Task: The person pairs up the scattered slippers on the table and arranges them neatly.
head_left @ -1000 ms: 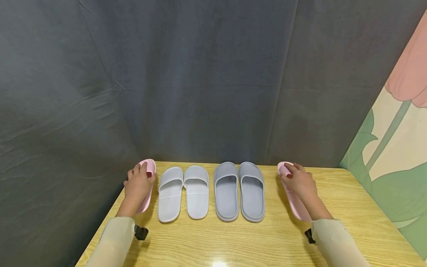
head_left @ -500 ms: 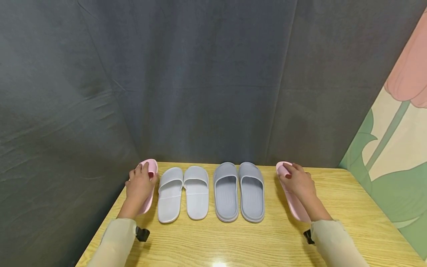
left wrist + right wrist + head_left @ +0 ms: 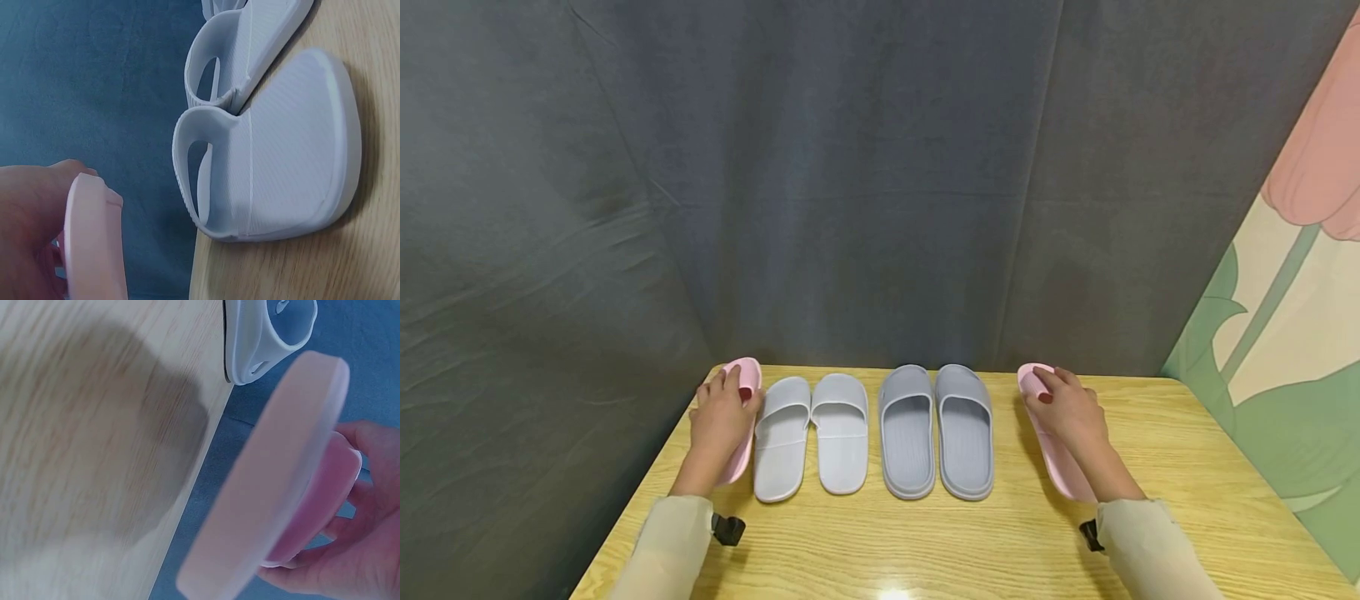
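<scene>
My left hand (image 3: 718, 423) grips a pink slipper (image 3: 736, 468) by its strap at the table's far left corner. In the left wrist view this slipper (image 3: 97, 250) stands tilted on its side, left of the light grey slippers. On the right, my right hand (image 3: 1071, 417) holds the matching pink slipper (image 3: 1062, 467), fingers and thumb at the strap. The right wrist view shows its sole (image 3: 262, 481) steeply tilted, apart from the tabletop, with a shadow below. Part of each pink slipper is hidden behind the hand and forearm.
Two light grey slippers (image 3: 842, 462) lie side by side near the back edge, close to the left pink one. Right of them lies a darker grey pair (image 3: 910, 450). A dark curtain (image 3: 865, 192) hangs behind the wooden table (image 3: 820, 550); a painted wall (image 3: 1292, 358) stands right.
The left hand has moved the pink slipper to the right, closer to the light grey pair. The right hand and its slipper have shifted slightly left. The grey slippers stay in place.
</scene>
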Demonstrator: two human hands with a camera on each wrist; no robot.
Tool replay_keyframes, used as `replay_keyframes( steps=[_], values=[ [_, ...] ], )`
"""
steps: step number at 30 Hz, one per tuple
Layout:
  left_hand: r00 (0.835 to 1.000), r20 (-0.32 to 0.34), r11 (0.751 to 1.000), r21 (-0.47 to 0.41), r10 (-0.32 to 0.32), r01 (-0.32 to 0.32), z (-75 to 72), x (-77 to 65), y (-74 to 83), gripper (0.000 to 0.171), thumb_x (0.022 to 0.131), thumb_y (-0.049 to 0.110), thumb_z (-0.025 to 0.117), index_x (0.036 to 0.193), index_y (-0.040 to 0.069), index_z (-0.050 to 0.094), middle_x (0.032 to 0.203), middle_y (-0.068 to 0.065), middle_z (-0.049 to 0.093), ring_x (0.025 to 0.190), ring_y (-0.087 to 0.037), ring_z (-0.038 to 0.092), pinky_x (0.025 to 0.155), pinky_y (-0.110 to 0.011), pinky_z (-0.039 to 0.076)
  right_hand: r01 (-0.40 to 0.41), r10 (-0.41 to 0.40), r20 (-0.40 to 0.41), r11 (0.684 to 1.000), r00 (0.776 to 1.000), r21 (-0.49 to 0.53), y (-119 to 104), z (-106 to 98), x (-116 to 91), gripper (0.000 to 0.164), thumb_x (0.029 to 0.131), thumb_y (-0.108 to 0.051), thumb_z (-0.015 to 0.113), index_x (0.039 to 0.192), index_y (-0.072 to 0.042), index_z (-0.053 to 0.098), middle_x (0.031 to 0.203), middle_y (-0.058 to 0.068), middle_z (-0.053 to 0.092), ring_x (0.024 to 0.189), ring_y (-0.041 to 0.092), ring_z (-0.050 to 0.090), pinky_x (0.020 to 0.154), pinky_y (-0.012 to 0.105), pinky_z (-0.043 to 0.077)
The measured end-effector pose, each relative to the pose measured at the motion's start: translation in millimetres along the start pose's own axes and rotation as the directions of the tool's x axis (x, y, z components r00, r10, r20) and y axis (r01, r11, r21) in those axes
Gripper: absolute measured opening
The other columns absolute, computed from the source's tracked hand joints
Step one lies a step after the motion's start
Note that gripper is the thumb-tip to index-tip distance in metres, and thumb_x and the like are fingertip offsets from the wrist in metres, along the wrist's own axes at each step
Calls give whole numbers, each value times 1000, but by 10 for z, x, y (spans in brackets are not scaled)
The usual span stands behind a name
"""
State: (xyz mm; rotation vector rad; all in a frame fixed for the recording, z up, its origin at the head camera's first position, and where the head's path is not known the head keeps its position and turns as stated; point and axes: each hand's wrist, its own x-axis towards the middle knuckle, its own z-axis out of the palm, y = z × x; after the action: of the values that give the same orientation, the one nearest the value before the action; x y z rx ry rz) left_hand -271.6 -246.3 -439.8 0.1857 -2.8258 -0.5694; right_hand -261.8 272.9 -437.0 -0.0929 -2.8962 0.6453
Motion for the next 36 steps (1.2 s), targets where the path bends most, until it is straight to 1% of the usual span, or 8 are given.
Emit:
replay_keyframes(
  steps=[4, 11, 16, 23, 31, 36],
  values=[
    [1000, 18, 1000, -2, -5, 5, 6, -3, 17, 73, 100, 41, 56, 155, 1, 30, 157, -31, 29, 137, -52, 29, 97, -76, 34, -1, 1, -7, 1000, 1000, 5, -22, 1, -6, 59, 97, -35, 58, 149, -8, 48, 153, 33, 33, 125, 66, 38, 97, 72, 37],
    [1000, 18, 1000, -13, -3, 3, -4, -29, 60, 74, 100, 41, 55, 156, 1, 29, 157, -31, 28, 137, -52, 29, 97, -75, 34, -10, 10, -7, 1000, 1000, 8, -51, -1, -17, 60, 97, -36, 59, 150, -9, 47, 154, 33, 32, 125, 67, 38, 98, 73, 37],
    [1000, 22, 1000, -25, 5, -4, -16, -50, 119, 75, 99, 42, 56, 156, 2, 29, 158, -31, 28, 138, -52, 29, 99, -74, 33, -3, 3, -4, 1000, 1000, 12, -65, -1, -32, 60, 98, -37, 58, 151, -10, 46, 155, 32, 32, 125, 66, 38, 97, 73, 37],
    [1000, 7, 999, -35, 24, -23, -8, -67, 195, 73, 99, 42, 56, 155, 2, 31, 157, -31, 30, 138, -52, 29, 99, -75, 34, 17, -17, -21, 1000, 1000, 9, -74, 2, -38, 61, 98, -37, 58, 151, -10, 46, 155, 31, 33, 123, 66, 40, 95, 73, 39],
    [999, 17, 998, -51, 34, -33, -7, -80, 293, 73, 100, 40, 58, 156, 3, 31, 157, -30, 29, 139, -51, 28, 100, -74, 33, 17, -16, -27, 1000, 999, 8, -76, 10, -43, 60, 98, -36, 58, 151, -10, 47, 155, 32, 33, 123, 66, 41, 94, 72, 39],
    [999, 11, 998, -56, 39, -39, 10, -94, 343, 73, 99, 41, 59, 156, 3, 32, 158, -30, 29, 140, -51, 29, 101, -74, 33, 7, -6, -18, 1000, 1000, 18, -106, 20, -49, 60, 98, -36, 58, 151, -11, 47, 155, 32, 33, 124, 65, 40, 95, 72, 39]
  ],
)
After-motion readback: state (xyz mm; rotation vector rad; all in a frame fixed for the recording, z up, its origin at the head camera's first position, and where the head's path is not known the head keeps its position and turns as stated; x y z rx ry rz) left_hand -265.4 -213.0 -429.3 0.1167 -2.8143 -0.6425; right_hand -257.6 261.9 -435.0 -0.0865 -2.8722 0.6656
